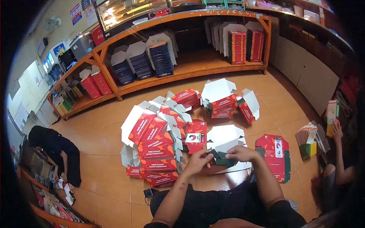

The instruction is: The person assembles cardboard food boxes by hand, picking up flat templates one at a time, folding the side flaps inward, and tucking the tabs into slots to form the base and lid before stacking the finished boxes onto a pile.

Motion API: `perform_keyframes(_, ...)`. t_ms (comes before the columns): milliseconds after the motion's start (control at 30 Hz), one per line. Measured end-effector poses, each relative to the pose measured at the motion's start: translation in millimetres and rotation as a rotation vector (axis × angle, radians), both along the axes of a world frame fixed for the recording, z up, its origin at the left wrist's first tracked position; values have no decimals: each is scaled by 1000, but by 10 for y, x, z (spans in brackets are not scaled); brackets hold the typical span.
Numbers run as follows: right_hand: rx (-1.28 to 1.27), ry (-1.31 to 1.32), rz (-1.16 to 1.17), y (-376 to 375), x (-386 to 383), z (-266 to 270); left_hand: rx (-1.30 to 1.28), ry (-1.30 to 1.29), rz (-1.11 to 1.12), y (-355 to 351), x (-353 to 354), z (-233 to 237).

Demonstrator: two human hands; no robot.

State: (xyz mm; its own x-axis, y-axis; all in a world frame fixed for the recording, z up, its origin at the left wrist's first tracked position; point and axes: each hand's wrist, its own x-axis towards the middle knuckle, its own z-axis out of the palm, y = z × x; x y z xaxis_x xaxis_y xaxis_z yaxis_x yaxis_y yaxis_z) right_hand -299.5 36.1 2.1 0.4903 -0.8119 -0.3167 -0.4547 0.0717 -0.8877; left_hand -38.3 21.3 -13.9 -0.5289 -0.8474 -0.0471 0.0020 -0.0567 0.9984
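My left hand (198,161) pinches the near left corner of a partly folded cardboard box (224,136). The fingers of my right hand (241,153) are closed on its right side. The box's white inside faces up, its lid stands away from me, and a dark green side shows between my hands. Left of it a pile of folded red boxes (156,147) rises in layers, with white flaps sticking out. A red box piece with a rooster picture (195,137) lies against the pile. To the right, a flat red box blank (274,156) with green edges rests on the floor.
More red boxes (224,104) stand ahead on the tiled floor. Behind them a wooden shelf (190,70) holds stacks of blue and red boxes. One person (62,152) crouches at far left. Another person's hand (337,130) at right touches a carton beside a bundle of folded cartons (307,138).
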Motion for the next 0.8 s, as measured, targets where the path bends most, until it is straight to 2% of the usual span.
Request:
perform_keyframes(33,8,36,34,17,22,-3,-62,-155,29,16,-41,-51)
perform_keyframes(67,6,33,31,36,41,9,-64,-158,26,37,-72,-65)
perform_keyframes(133,-144,130,114,59,76,21,-406,-519,166,131,-118,18)
perform_keyframes(200,-63,101,79,11,34,-105,-348,-535,247,119,-128,69)
perform_keyframes(267,-82,55,83,-26,-22,-175,-431,-621,339,93,-100,85)
perform_keyframes(333,-47,115,123,-37,-17,-57,-454,-624,317,99,-113,55)
perform_keyframes(433,-16,165,185,-12,43,-41,-605,-482,204,225,-230,15)
perform_keyframes(533,-134,190,247,-2,50,-153,-619,-519,149,281,-287,-24)
perform_keyframes(600,-10,96,195,-7,35,-108,-619,-486,185,248,-277,-29)
perform_keyframes(633,89,156,201,10,34,68,-609,-512,265,217,-260,-41)
perform_keyframes(700,126,171,176,-11,3,-8,-577,-535,399,180,-252,-62)
perform_keyframes(767,160,186,155,-51,-3,-117,-604,-521,403,190,-255,-38)
perform_keyframes(800,84,155,186,-51,18,-171,-630,-507,408,199,-252,-22)
